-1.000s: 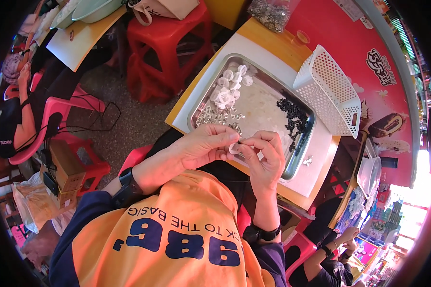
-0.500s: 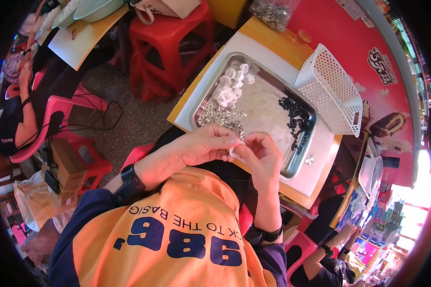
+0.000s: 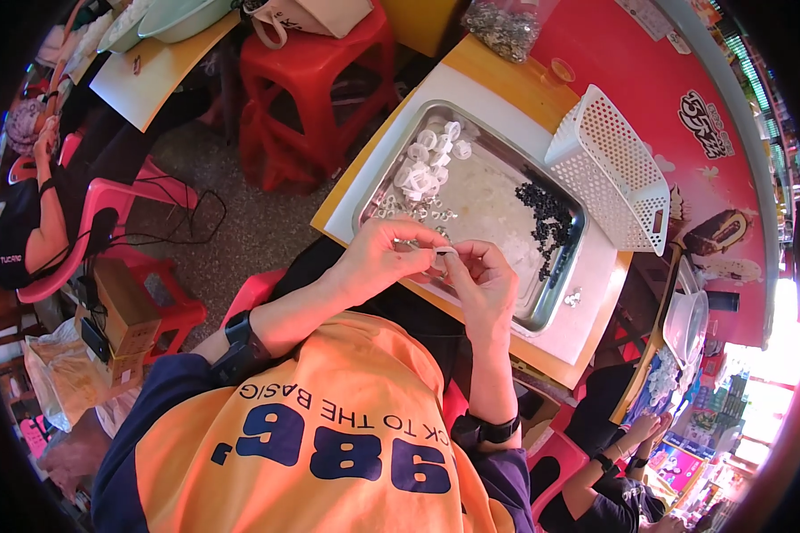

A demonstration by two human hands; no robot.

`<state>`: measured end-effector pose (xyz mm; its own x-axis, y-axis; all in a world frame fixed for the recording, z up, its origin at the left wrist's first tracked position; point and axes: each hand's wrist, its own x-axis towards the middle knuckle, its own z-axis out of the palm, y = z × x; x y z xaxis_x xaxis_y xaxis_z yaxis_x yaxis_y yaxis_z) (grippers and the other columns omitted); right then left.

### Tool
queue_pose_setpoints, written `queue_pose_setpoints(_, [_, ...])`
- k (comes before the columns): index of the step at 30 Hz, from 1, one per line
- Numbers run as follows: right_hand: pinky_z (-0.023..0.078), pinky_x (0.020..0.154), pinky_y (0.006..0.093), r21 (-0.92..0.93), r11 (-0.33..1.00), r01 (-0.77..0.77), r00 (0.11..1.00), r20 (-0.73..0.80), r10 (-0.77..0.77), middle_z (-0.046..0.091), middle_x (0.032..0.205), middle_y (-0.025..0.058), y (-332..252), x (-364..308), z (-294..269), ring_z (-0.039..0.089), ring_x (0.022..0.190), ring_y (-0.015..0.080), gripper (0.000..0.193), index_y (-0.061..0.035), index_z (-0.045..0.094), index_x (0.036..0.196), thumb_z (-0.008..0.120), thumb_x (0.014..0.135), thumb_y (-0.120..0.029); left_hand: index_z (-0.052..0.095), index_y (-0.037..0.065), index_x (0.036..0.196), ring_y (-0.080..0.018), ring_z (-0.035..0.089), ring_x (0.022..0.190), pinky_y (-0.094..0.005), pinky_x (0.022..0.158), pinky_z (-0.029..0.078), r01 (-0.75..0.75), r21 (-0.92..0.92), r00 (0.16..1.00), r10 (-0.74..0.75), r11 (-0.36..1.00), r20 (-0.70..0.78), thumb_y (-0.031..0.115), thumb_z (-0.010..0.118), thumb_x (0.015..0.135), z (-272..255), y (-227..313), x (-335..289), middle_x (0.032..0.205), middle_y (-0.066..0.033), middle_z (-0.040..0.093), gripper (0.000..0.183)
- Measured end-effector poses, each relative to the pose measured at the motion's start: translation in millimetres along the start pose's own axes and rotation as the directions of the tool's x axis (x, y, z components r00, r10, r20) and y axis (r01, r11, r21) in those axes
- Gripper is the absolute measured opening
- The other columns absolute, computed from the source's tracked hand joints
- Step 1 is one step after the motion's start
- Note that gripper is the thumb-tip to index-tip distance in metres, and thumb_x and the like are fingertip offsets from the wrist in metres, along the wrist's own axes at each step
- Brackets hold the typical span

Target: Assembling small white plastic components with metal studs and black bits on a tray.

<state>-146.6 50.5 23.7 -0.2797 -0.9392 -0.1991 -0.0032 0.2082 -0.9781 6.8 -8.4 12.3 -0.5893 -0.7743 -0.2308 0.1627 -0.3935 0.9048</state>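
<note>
Above the near edge of a metal tray, my two hands meet fingertip to fingertip. My right hand pinches a small white plastic ring, mostly covered by the fingers. My left hand is closed in a pinch against the ring's left side; whatever tiny part it may hold is hidden. White plastic rings lie heaped in the tray's far left corner. Small shiny metal pieces are spread nearer me, partly behind my left hand. Small black parts form a pile along the tray's right side.
A white perforated basket stands against the tray's right side. A bag of metal parts sits at the table's back. Red stools stand at the far left. Co-workers sit at far left and lower right. Loose metal pieces lie right of the tray.
Both hands have shifted slightly away from me, over the tray edge. The white ring has turned between the fingertips, and the left fingers have moved up against it.
</note>
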Motion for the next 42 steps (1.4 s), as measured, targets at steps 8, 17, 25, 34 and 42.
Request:
queue_pose_setpoints(8, [0.049,0.064,0.0203,-0.068,0.997,0.03,0.999,-0.029,-0.032,0.064,0.078,0.0028,15,0,-2,0.059,0.07,0.006,0.011,0.0012,0.059,0.091,0.066,0.083,-0.003,0.068,-0.003,0.098,-0.0134,0.064,0.083,-0.0247,0.073,0.055,-0.052,0.117,0.998,0.056,0.992,-0.033,-0.002,0.059,0.082,1,-5,0,0.093,-0.0064,0.06,0.018])
queue_pose_setpoints(17, [0.047,0.063,0.0205,0.093,0.996,0.004,0.999,-0.038,0.0,0.063,0.074,0.0028,24,3,4,0.058,0.069,0.0059,0.011,0.0005,0.057,0.082,0.067,0.082,-0.004,0.067,-0.004,0.094,-0.0107,0.062,0.082,-0.0223,0.07,0.052,-0.181,0.21,0.979,0.197,0.961,-0.056,-0.005,0.059,0.081,0,-24,4,0.09,-0.0046,0.058,0.016])
queue_pose_setpoints(25, [0.043,0.057,0.0196,0.046,0.998,-0.036,0.996,-0.083,0.039,0.063,0.073,0.0023,37,11,11,0.053,0.063,0.0045,0.012,-0.0008,0.057,0.082,0.067,0.083,-0.008,0.066,-0.004,0.095,-0.0093,0.061,0.081,-0.0223,0.072,0.051,-0.181,0.352,0.967,0.231,0.918,-0.104,-0.004,0.058,0.083,-5,-32,9,0.091,-0.0048,0.058,0.015])
queue_pose_setpoints(34, [0.044,0.058,0.0192,0.058,0.998,-0.028,1.0,-0.011,0.029,0.064,0.074,0.0025,31,8,7,0.054,0.064,0.0039,0.011,-0.0004,0.056,0.084,0.065,0.085,-0.007,0.067,-0.004,0.095,-0.0097,0.061,0.079,-0.0218,0.069,0.051,-0.194,0.31,0.964,0.24,0.931,-0.118,-0.003,0.061,0.082,-5,-33,6,0.091,-0.0046,0.059,0.014])
queue_pose_setpoints(42, [0.046,0.06,0.0193,-0.026,1.0,-0.008,0.997,-0.073,0.007,0.065,0.075,0.0042,41,10,11,0.057,0.067,0.0045,0.011,-0.0005,0.057,0.081,0.067,0.083,-0.004,0.067,-0.003,0.096,-0.0094,0.061,0.078,-0.0222,0.069,0.05,-0.211,0.425,0.948,0.29,0.88,-0.13,-0.004,0.061,0.081,-3,-33,3,0.089,-0.0043,0.06,0.016])
